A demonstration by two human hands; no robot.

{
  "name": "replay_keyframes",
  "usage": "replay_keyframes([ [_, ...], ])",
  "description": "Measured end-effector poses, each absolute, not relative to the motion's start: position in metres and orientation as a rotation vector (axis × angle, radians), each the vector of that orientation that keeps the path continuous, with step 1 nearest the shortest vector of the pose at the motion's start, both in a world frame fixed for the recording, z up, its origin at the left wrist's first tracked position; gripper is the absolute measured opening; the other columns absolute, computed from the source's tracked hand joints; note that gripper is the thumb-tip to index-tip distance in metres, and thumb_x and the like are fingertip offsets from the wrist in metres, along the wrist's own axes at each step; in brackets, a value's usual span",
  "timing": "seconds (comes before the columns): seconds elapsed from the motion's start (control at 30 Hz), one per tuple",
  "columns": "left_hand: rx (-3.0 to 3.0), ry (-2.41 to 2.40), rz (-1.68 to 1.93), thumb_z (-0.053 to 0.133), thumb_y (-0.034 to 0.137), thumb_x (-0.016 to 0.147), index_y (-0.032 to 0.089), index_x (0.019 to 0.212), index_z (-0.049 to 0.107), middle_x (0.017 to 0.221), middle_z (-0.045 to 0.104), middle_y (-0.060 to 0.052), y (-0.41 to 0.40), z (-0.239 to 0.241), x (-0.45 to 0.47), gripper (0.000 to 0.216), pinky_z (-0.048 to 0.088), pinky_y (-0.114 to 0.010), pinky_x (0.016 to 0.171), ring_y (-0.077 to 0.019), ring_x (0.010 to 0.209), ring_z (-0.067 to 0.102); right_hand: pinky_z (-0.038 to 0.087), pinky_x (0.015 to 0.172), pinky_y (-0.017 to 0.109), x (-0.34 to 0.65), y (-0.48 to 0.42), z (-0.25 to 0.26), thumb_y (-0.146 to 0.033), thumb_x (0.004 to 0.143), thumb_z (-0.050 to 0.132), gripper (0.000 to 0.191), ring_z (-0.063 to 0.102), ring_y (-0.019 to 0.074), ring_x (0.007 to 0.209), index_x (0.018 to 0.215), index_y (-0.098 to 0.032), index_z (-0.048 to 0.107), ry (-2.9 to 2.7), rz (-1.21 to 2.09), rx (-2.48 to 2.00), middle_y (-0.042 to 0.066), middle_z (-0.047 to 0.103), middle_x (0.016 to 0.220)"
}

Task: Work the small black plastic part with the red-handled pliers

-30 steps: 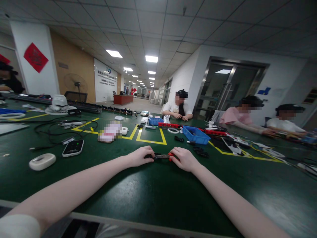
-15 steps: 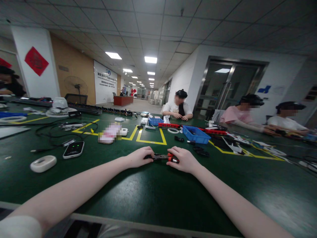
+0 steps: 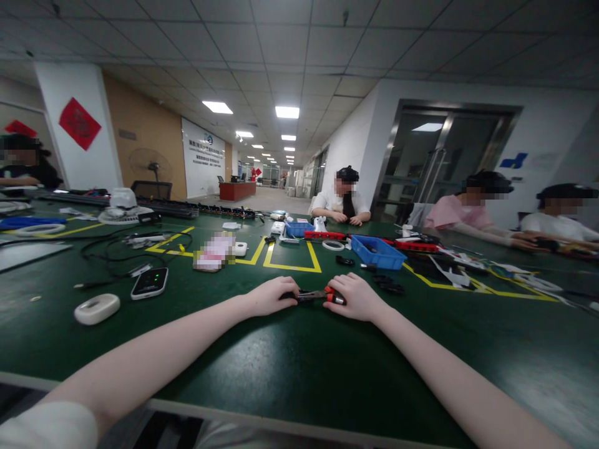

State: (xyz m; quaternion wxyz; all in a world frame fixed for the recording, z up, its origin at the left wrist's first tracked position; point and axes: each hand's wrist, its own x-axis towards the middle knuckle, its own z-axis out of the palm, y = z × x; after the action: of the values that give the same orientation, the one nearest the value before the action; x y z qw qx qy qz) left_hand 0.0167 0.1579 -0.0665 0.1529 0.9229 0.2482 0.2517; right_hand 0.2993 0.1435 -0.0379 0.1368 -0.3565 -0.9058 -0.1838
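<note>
The near edge of the green worktop [image 3: 299, 374] crosses below the forearms. In from the middle of that edge, the left hand [image 3: 272, 296] has its fingers closed around a dark part [image 3: 289, 295], and the right hand [image 3: 356, 297] is curled around the red-and-black handles of pliers [image 3: 320, 295]. The pliers lie between the two hands, their metal nose at the dark part; whether they bite it is too small to tell. Toward the worktop's left edge sits a white oval object [image 3: 97, 309], with a device showing green lights [image 3: 150, 283] just beyond. Farther in, right of the middle, stands a blue bin [image 3: 378, 252]. At the far edge sits a person in white [image 3: 341, 204].
</note>
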Motion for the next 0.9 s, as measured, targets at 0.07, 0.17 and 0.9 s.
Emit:
replay_keyframes([
  [0.07, 2.660, 0.703, 0.712, 0.061, 0.024, 0.091, 0.018, 0.100, 0.065, 0.112, 0.063, -0.008, 0.158, -0.066, 0.017, 0.011, 0.047, -0.035, 0.097, -0.0210, 0.107, 0.060, 0.043, 0.078, 0.035, 0.300, 0.145, -0.038, -0.051, 0.086, 0.058, 0.033, 0.060, 0.0194, 0.077, 0.091, -0.019, 0.062, -2.621, -0.553, -0.991, 0.006, 0.066, 0.086],
  [0.17, 2.670, 0.694, 0.703, 0.061, 0.023, 0.091, 0.018, 0.099, 0.065, 0.112, 0.063, -0.008, 0.158, -0.065, 0.018, 0.011, 0.046, -0.036, 0.098, -0.0213, 0.108, 0.060, 0.041, 0.090, 0.040, 0.302, 0.146, -0.039, -0.051, 0.085, 0.059, 0.031, 0.061, 0.0200, 0.078, 0.089, -0.020, 0.062, -2.581, -0.606, -0.918, 0.005, 0.065, 0.082],
  [0.9, 2.722, 0.728, 0.668, 0.056, 0.026, 0.094, 0.018, 0.102, 0.063, 0.110, 0.063, -0.007, 0.157, -0.065, 0.016, 0.013, 0.046, -0.034, 0.096, -0.0206, 0.106, 0.059, 0.039, 0.101, 0.044, 0.301, 0.148, -0.048, -0.051, 0.086, 0.058, 0.033, 0.062, 0.0207, 0.082, 0.091, -0.019, 0.062, -2.548, -0.637, -0.937, 0.006, 0.066, 0.084],
])
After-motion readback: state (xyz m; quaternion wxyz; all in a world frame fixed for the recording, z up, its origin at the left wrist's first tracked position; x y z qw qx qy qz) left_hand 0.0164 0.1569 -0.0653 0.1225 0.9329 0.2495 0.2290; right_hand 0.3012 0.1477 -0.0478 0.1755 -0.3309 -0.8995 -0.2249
